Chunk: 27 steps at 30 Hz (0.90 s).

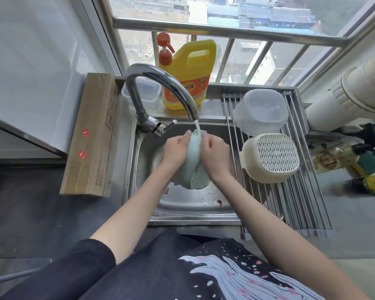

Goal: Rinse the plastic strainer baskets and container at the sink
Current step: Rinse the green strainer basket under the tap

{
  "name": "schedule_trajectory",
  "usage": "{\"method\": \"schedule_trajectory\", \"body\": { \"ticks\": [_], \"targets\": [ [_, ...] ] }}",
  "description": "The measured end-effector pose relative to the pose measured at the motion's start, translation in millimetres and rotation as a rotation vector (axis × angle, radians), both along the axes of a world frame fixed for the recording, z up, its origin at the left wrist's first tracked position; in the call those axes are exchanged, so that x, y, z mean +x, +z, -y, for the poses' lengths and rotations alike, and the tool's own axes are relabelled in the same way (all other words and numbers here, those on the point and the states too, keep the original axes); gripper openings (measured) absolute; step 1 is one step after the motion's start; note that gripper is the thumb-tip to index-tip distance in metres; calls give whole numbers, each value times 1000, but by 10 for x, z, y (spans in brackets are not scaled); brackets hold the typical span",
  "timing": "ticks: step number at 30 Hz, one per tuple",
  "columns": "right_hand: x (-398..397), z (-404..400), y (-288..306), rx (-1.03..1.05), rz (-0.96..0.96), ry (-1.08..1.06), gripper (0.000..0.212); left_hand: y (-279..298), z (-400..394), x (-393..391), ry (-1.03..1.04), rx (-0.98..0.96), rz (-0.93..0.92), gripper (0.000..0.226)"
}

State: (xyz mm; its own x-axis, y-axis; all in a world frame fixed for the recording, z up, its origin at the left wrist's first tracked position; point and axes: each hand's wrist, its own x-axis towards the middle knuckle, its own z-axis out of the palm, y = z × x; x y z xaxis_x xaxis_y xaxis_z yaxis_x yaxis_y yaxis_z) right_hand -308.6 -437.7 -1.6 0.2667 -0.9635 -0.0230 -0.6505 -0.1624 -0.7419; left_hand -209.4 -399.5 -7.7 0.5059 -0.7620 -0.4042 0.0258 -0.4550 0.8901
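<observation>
A pale green strainer basket (192, 167) is tilted on edge over the steel sink (182, 211), its perforated bottom facing me. Water runs from the curved faucet (160, 83) onto its upper rim. My left hand (177, 149) grips the basket's left side and my right hand (214, 153) grips its right side. On the roll-up drying rack (294, 202) to the right, a clear plastic container (260, 111) lies upside down, and in front of it a cream strainer basket (273, 158) rests upside down.
A yellow detergent jug (188, 74) with an orange pump and a small clear box (148, 93) stand behind the faucet. A long cardboard box (91, 135) lies left of the sink. Bottles (372, 182) and a white pipe (342, 100) stand at the right.
</observation>
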Motion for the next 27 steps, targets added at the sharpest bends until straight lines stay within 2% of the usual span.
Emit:
{"method": "schedule_trajectory", "body": {
  "ticks": [1,3,6,8,11,14,16,19,21,23,26,27],
  "targets": [
    [38,-75,-31,-99,-34,122,32,13,73,-11,51,25,-54,35],
    [17,-105,-96,-197,-161,313,42,22,178,-18,124,63,-271,31],
    [-178,-86,-135,-281,-323,417,61,25,192,50,59,157,-532,31],
    [-305,-121,-166,-237,-351,409,73,48,207,82,-4,192,-605,32],
    [-409,-235,-242,-169,-325,437,93,139,258,95,-39,280,-569,37],
    [-546,-316,-338,-145,-190,461,109,145,367,180,17,270,-552,43],
    [-616,-359,-360,71,7,400,116,83,457,280,72,284,-554,47],
    [-651,-345,-332,380,230,199,109,114,464,328,73,339,-530,34],
    [-613,-309,-324,417,272,138,106,228,420,256,67,340,-556,40],
    [-564,-293,-322,416,310,89,101,237,439,210,92,314,-672,45],
    [-474,-299,-250,464,414,28,94,337,361,109,87,158,-831,41],
    [-430,-300,-223,502,466,-17,95,361,304,28,55,140,-822,38]
  ]
}}
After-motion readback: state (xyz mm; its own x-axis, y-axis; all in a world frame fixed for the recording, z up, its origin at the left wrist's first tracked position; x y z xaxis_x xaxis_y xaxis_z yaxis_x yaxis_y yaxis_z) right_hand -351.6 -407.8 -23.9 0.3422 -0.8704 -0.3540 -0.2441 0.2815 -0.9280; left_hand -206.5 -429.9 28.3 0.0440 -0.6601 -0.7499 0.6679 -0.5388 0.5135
